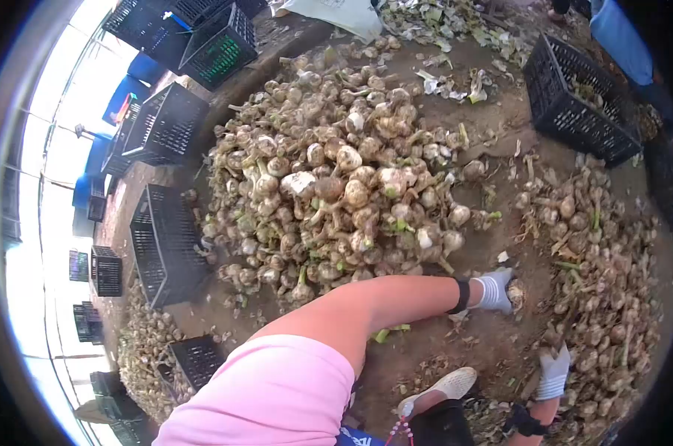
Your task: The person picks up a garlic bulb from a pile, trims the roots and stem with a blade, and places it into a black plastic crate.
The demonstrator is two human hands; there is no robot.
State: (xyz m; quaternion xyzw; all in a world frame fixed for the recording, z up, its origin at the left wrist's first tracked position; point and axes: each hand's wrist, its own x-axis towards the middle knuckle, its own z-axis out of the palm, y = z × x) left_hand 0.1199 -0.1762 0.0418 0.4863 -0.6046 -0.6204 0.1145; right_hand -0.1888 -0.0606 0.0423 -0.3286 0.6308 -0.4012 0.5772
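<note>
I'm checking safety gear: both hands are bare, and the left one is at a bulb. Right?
Not bare: the head view shows the left hand and right hand both gloved. The left one is indeed at a bulb.

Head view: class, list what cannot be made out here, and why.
In the head view:
Right hand: any grip, behind its glove.
Large bulb pile: lower layers, under upper bulbs.
Blue garment: its wearer, cut off by the lens edge.
Far crates: contents, too small.
</note>
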